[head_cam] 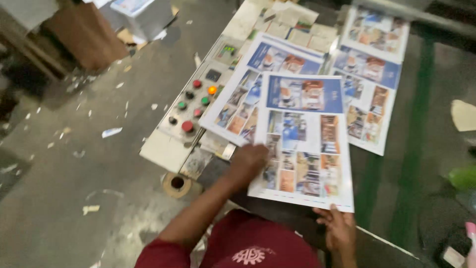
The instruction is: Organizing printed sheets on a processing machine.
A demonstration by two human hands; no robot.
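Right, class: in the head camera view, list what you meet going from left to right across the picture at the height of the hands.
Paper-littered floor → cardboard tape core → left hand resting on the printed sheet → printed sheet → right hand under its near edge → green floor stripe → green object.

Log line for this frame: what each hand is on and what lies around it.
left hand: on printed sheet left edge | right hand: gripping its bottom edge | nearby: more printed sheets, control panel
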